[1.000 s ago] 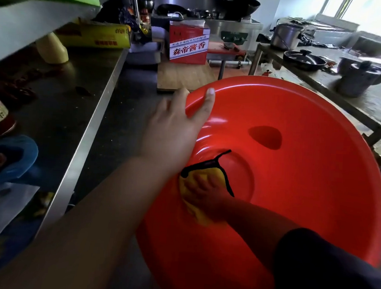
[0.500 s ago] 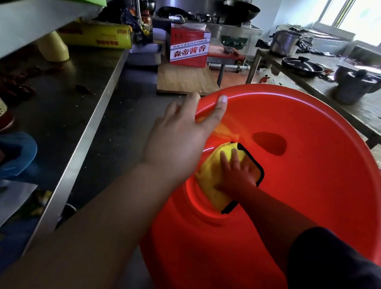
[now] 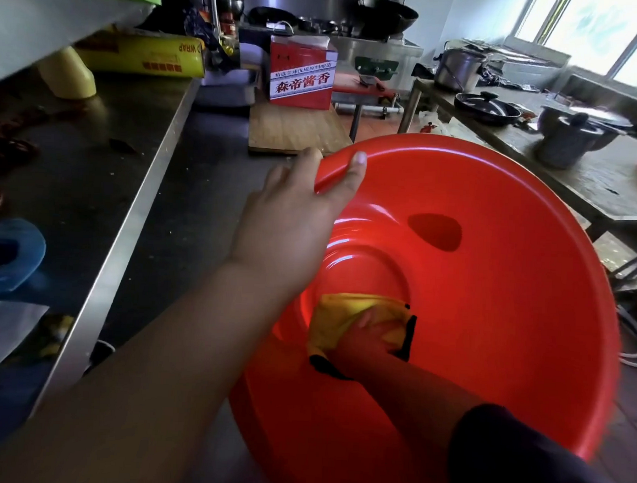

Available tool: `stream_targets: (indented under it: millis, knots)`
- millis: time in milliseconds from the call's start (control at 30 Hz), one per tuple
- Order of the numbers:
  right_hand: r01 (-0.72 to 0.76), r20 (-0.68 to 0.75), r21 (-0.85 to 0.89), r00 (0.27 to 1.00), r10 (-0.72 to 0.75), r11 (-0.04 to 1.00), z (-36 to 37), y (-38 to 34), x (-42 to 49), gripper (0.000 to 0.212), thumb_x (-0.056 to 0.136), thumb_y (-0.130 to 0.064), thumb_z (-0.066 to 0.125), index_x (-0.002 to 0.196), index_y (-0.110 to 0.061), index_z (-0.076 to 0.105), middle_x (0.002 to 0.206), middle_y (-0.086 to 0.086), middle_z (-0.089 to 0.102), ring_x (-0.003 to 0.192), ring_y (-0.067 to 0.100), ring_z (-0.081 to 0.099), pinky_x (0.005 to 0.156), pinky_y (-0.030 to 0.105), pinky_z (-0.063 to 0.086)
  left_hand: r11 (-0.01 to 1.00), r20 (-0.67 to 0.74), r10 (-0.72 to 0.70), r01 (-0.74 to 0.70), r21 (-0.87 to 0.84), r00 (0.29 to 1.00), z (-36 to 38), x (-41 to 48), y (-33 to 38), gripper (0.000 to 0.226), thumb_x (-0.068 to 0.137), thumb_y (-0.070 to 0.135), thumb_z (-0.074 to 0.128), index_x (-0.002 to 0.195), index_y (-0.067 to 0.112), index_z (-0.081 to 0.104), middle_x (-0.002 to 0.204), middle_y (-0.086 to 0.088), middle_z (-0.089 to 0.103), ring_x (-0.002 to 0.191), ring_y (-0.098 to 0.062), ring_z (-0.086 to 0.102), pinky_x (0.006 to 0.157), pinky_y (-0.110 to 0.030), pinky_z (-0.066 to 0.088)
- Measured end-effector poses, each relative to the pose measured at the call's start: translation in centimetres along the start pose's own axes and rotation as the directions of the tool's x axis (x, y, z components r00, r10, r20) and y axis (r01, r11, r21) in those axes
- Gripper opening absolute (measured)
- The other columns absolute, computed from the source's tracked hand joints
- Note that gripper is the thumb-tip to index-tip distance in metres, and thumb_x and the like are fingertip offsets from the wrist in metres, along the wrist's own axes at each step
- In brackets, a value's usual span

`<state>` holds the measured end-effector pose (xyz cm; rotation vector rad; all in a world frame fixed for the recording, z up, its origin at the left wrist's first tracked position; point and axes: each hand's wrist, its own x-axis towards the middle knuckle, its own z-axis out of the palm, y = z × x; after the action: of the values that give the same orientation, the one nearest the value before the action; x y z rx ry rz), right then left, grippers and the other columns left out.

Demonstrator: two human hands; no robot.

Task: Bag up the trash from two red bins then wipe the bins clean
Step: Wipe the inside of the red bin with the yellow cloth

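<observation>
The red bin (image 3: 491,287) is held tilted, mouth toward the wearer, in the aisle between the steel counter (image 3: 91,177) and the table (image 3: 589,181); this is judged to expose the base for wiping. The yellow cloth (image 3: 339,312) is pressed against the base's near edge by the right hand (image 3: 367,336), fingers laid flat, nothing clasped. The rim is gripped by the left hand (image 3: 292,217), thumb inside, as a brace. Unobstructed inner wall is noted; the counter edge lies near the rim.

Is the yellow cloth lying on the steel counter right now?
No, the right hand presses the yellow cloth against the inside of the red bin.
</observation>
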<state>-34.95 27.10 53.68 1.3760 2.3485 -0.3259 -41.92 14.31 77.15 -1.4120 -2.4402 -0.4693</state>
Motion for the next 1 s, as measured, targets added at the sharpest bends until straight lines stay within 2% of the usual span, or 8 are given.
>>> stream_targets:
  millis: [67,167,367,500,633,733,867,1000]
  knots:
    - [0.082,0.022,0.052,0.996,-0.083,0.995,0.6,-0.5,-0.8,0.115,0.086,-0.059,0.055,0.142,0.007,-0.021,0.148,0.037,-0.02,0.134,0.062,-0.01,0.1,0.074,0.021,1.0,0.003,0.024,-0.024,0.01,1.0,0.0,0.0,0.0,0.072,0.094,0.008,0.035,0.148,0.039,0.0,0.15,-0.01,0.015,0.124,-0.035,0.03,0.095,-0.045,0.038]
    - [0.298,-0.087,-0.161,0.945,-0.314,0.941,0.5,-0.4,-1.4,0.122,0.054,-0.064,0.078,0.143,0.004,0.033,0.144,0.042,0.013,0.121,0.071,0.026,0.078,0.077,0.039,1.0,-0.017,0.031,-0.031,0.005,0.999,0.3,0.0,0.2,0.074,0.094,0.008,0.04,0.148,0.039,-0.001,0.149,-0.009,0.015,0.125,-0.034,0.03,0.095,-0.044,0.038]
    - [0.527,-0.172,-0.442,0.745,-0.645,0.726,-0.4,-0.1,1.9,0.081,0.092,-0.03,0.051,0.152,-0.021,-0.003,0.143,0.004,-0.033,0.127,0.047,-0.03,0.106,0.072,0.01,0.999,-0.044,0.037,-0.037,-0.005,0.998,0.5,0.0,0.1,0.077,0.091,0.006,0.041,0.148,0.04,0.002,0.149,-0.007,0.018,0.123,-0.033,0.032,0.095,-0.044,0.04]
    - [0.548,-0.011,-0.68,0.657,-0.754,0.488,-0.2,2.1,2.5,0.058,0.066,-0.034,0.066,0.124,-0.033,0.062,0.148,0.003,0.035,0.121,0.048,0.049,0.074,0.066,0.049,1.0,-0.047,0.0,-0.001,-0.028,0.999,0.5,0.0,-0.1,0.076,0.091,0.005,0.041,0.149,0.039,0.005,0.151,-0.007,0.017,0.124,-0.033,0.031,0.099,-0.045,0.039]
    - [0.375,-0.067,-0.84,0.647,-0.76,0.393,-0.1,5.8,3.8,0.031,0.065,-0.044,0.063,0.094,-0.041,0.072,0.123,0.007,0.04,0.108,0.039,0.045,0.049,0.058,0.052,0.997,-0.086,0.021,-0.028,-0.078,0.996,0.5,-0.2,-0.2,0.076,0.089,0.004,0.045,0.148,0.041,0.014,0.147,-0.006,0.027,0.119,-0.034,0.036,0.095,-0.045,0.042]
    - [0.344,-0.242,-0.732,0.677,-0.696,0.588,-0.1,7.2,3.9,0.042,0.069,-0.028,0.036,0.088,-0.031,0.074,0.117,0.013,0.041,0.102,0.042,0.041,0.035,0.06,0.044,0.994,-0.114,0.053,-0.064,-0.089,0.992,0.6,-0.1,0.3,0.076,0.088,0.002,0.046,0.147,0.04,0.018,0.142,-0.006,0.033,0.113,-0.033,0.039,0.09,-0.045,0.044]
    - [0.334,-0.277,-0.409,0.841,-0.464,0.849,-2.0,7.6,4.6,0.044,0.066,-0.023,0.056,0.11,-0.025,0.06,0.12,0.024,0.038,0.075,0.057,0.058,0.045,0.057,0.049,0.992,-0.134,0.054,-0.068,-0.107,0.989,0.7,-0.1,0.0,0.072,0.09,0.005,0.047,0.147,0.04,0.021,0.14,-0.006,0.036,0.112,-0.033,0.041,0.088,-0.043,0.043]
    - [0.241,-0.332,-0.241,0.89,-0.313,0.94,-3.6,5.8,4.2,0.08,0.087,-0.023,0.059,0.151,-0.027,0.01,0.155,0.026,-0.007,0.132,0.055,0.025,0.099,0.055,0.04,0.993,-0.113,0.013,-0.026,-0.115,0.993,0.6,-0.2,-0.2,0.073,0.087,0.004,0.041,0.147,0.039,0.019,0.145,-0.007,0.032,0.118,-0.034,0.037,0.096,-0.043,0.041]
